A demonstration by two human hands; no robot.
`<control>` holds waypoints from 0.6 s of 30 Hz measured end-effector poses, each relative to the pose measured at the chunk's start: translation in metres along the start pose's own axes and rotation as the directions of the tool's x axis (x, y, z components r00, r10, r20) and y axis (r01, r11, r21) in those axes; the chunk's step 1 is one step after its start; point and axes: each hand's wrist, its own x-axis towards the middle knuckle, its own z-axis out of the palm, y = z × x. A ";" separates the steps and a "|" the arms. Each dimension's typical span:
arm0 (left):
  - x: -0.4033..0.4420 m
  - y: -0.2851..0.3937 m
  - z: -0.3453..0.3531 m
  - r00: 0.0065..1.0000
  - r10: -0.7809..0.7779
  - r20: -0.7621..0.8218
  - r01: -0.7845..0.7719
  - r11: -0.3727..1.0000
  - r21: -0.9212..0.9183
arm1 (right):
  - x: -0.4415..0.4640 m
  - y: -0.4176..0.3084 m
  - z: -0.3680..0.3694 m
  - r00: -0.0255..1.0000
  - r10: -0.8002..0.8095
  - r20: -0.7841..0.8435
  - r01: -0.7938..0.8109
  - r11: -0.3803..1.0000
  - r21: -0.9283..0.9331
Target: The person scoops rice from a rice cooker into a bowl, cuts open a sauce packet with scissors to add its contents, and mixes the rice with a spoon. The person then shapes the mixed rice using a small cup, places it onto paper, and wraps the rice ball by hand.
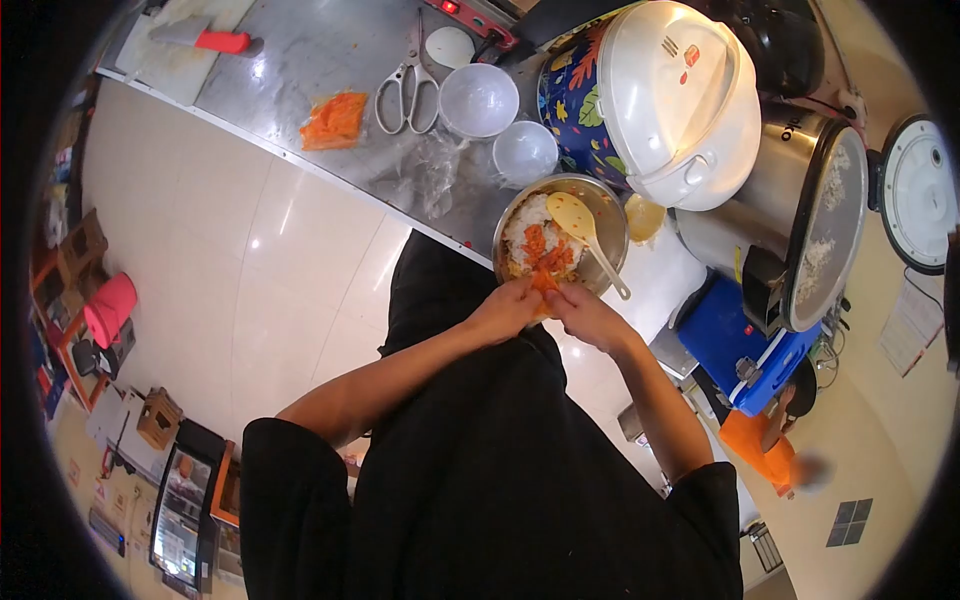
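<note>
My left hand (506,309) and my right hand (588,314) pinch a small orange food packet (543,283) between them. They hold it at the near rim of a metal bowl (617,222). Inside the bowl is white rice (520,238) with orange-red shredded food (545,248) on top. A pale yellow rice paddle (574,217) rests in the bowl, its handle over the right rim. On the counter to the left lies another orange packet (333,121), beside white-handled scissors (408,95). The packet's lower end is partly hidden by my fingers.
Two plastic bowls (479,101) and crumpled transparent plastic (432,175) are on the metal counter (300,60). A rice cooker (680,90) and an open steel pot (745,190) stand at right. A red-handled knife (222,41) lies far left. A person in orange (757,447) is at right.
</note>
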 end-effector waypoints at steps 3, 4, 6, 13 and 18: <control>0.006 0.004 -0.005 0.996 -0.092 -0.014 0.091 0.995 -0.029 | 0.016 0.030 0.015 0.972 -0.200 -0.127 0.194 0.979 -0.057; 0.006 0.007 -0.006 0.994 -0.112 -0.016 0.111 0.993 -0.041 | 0.018 0.030 0.021 0.960 -0.209 -0.186 0.200 0.978 -0.063; 0.004 0.013 -0.006 0.993 -0.115 -0.029 0.112 0.989 -0.098 | 0.020 0.026 0.028 0.954 -0.155 -0.257 0.152 0.988 -0.032; 0.001 0.027 -0.006 0.989 -0.145 0.004 0.143 0.974 -0.173 | 0.020 0.015 0.036 0.944 0.081 -0.320 -0.057 0.995 0.082; 0.002 0.037 -0.011 0.967 -0.247 0.056 0.253 0.944 -0.209 | 0.021 0.021 0.037 0.941 0.243 -0.235 -0.086 0.844 0.529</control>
